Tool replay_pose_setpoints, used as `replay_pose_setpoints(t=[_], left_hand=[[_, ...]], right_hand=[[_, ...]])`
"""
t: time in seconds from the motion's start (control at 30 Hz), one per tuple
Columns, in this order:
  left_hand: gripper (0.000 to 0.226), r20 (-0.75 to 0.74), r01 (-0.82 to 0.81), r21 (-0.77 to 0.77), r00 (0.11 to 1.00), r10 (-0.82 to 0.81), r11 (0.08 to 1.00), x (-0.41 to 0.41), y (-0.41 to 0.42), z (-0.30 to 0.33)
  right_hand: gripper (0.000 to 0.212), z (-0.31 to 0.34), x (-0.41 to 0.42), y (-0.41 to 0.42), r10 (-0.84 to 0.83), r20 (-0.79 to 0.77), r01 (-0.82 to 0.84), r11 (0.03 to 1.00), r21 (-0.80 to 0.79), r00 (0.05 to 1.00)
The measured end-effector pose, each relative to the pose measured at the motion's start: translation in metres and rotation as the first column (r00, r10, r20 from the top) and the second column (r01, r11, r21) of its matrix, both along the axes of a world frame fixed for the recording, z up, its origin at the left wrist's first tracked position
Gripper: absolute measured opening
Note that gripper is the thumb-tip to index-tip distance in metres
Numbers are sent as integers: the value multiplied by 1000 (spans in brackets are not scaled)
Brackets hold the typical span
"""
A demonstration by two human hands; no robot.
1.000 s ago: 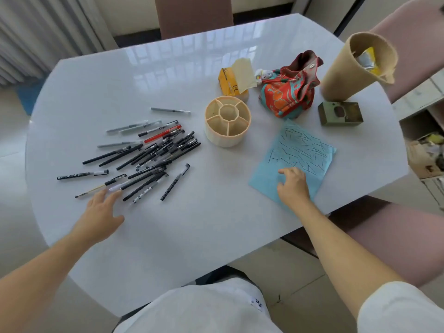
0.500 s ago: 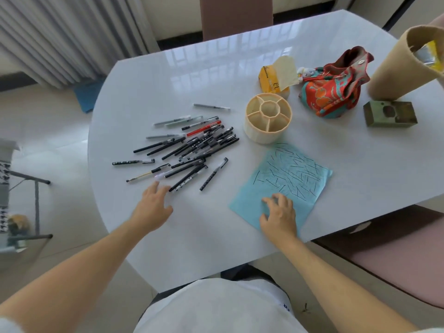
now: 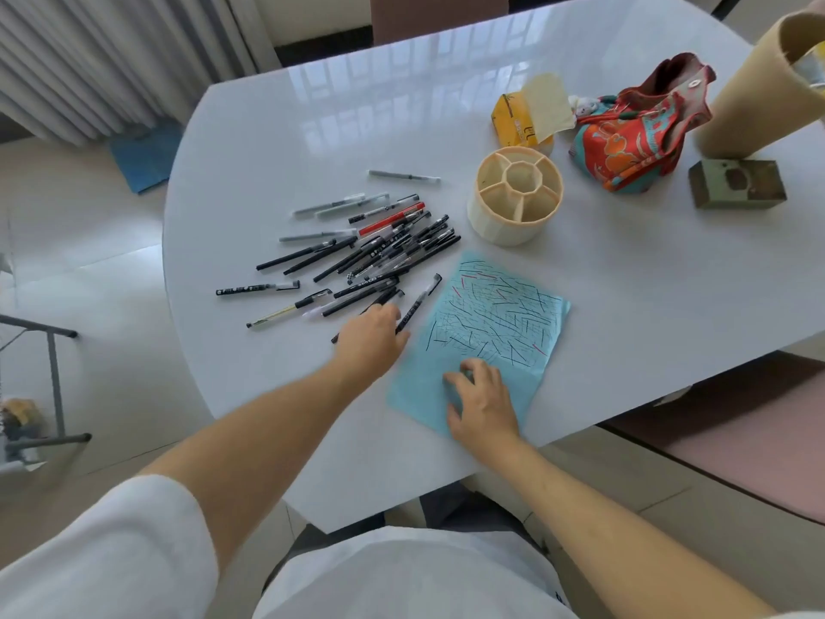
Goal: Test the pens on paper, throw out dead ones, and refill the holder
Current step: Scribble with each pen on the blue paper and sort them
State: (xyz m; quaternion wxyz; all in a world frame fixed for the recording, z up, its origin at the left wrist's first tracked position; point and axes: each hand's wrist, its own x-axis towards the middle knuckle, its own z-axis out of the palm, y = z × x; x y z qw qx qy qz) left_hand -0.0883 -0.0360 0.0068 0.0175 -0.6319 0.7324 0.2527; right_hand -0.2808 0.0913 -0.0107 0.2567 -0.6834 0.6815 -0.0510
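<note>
Item: your left hand (image 3: 372, 335), grip on the frame-centre pen pile (image 3: 379, 252) unclear, right hand (image 3: 484, 402) fingers curled, pressing the blue paper (image 3: 500, 323); holder (image 3: 515, 196) empty upper right; risk: sweeping 1 neighbouring pen away.

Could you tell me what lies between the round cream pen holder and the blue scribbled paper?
Only bare white table separates the round cream pen holder from the blue scribbled paper, in the head view.

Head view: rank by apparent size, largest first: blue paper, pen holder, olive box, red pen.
1. blue paper, clearly largest
2. pen holder
3. olive box, a bit smaller than the holder; it sits further out in the wide-angle view, so unsure
4. red pen, thinnest and smallest
</note>
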Motion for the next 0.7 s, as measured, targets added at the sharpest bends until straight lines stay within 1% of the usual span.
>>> replay_pose_setpoints(t=[0.07, 0.13, 0.2, 0.23, 0.27, 0.33, 0.4, 0.43, 0.47, 0.53, 0.57, 0.6, 0.63, 0.67, 0.7], left_hand=[[21, 70, 24, 8, 997, -24, 1000, -14, -10, -3], [9, 99, 12, 28, 995, -14, 1000, -22, -17, -3], [10, 63, -15, 50, 998, 12, 999, -23, -19, 0], [12, 18, -34, 56, 999, 33, 998, -23, -17, 3], [13, -36, -56, 62, 998, 58, 997, -23, -13, 6], [13, -139, -93, 94, 985, 106, 991, -23, 3, 13], [13, -213, -111, 150, 967, 142, 982, -24, 24, 19], [14, -243, -110, 185, 958, 154, 976, -24, 34, 21], [15, -276, -106, 226, 946, 168, 968, -24, 42, 22], [15, -348, -89, 295, 917, 193, 951, -22, 52, 23], [16, -375, -90, 303, 904, 205, 949, -20, 55, 24], [17, -393, -109, 285, 893, 220, 952, -18, 56, 25], [20, -403, -143, 242, 885, 234, 960, -16, 56, 25], [24, -414, -166, 189, 880, 232, 968, -13, 54, 26], [31, -427, -144, 144, 884, 193, 979, -11, 52, 28]], right_hand=[[41, -1, -4, -1, 14, 25, -14, 1000, 6, 1000], [36, 0, -7, -6, -29, 87, 27, 999, 26, 996], [29, 5, -6, -15, -160, 195, 156, 987, 35, 968], [25, 9, -4, -21, -259, 271, 253, 966, 56, 927], [23, 14, -1, -30, -365, 352, 353, 930, 100, 862], [21, 22, 6, -50, -551, 487, 498, 831, 247, 678], [13, 28, 12, -68, -663, 589, 533, 738, 414, 461], [16, 30, 15, -74, -684, 617, 524, 716, 462, 390], [19, 30, 16, -77, -683, 626, 511, 716, 475, 375], [21, 31, 15, -78, -660, 626, 475, 744, 470, 415], [20, 31, 12, -77, -648, 632, 455, 756, 470, 424], [19, 31, 9, -74, -637, 648, 431, 767, 476, 417], [17, 31, 4, -71, -620, 653, 400, 783, 477, 435], [14, 32, -2, -67, -584, 650, 359, 812, 460, 487], [12, 33, -9, -62, -530, 631, 305, 846, 437, 566]])
